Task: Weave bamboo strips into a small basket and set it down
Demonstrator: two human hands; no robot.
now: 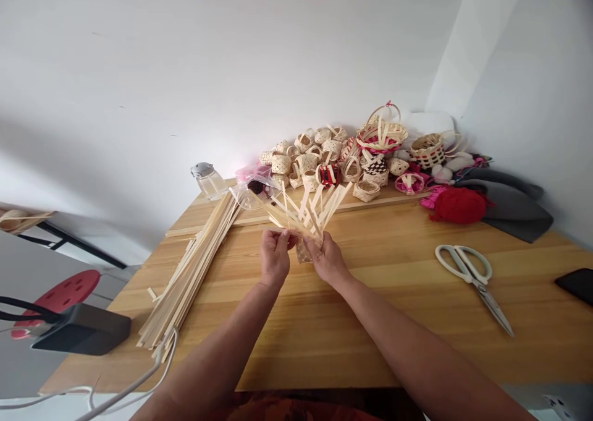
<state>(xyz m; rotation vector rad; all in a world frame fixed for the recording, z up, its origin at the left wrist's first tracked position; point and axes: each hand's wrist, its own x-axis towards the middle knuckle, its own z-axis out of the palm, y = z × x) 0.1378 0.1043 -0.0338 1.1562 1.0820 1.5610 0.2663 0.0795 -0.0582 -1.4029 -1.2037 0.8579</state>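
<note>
Between my hands, above the wooden table, is a partly woven basket [304, 252] of pale flat strips. Its loose strip ends [308, 211] fan out upward and away from me. My left hand [275, 257] pinches strips at the left side of the weave, thumb and fingers together. Around the right side of the woven part, my right hand [328, 260] is closed with the thumb on top. The fingers partly cover the woven body, so its full shape is hidden.
A bundle of long strips [194, 272] lies left of my hands. Scissors [475, 285] and red yarn [458, 206] are on the right. Several small finished baskets [306, 161] crowd the back by the wall. A glass jar [209, 183], dark box [83, 329] and white cable [162, 353] are leftward.
</note>
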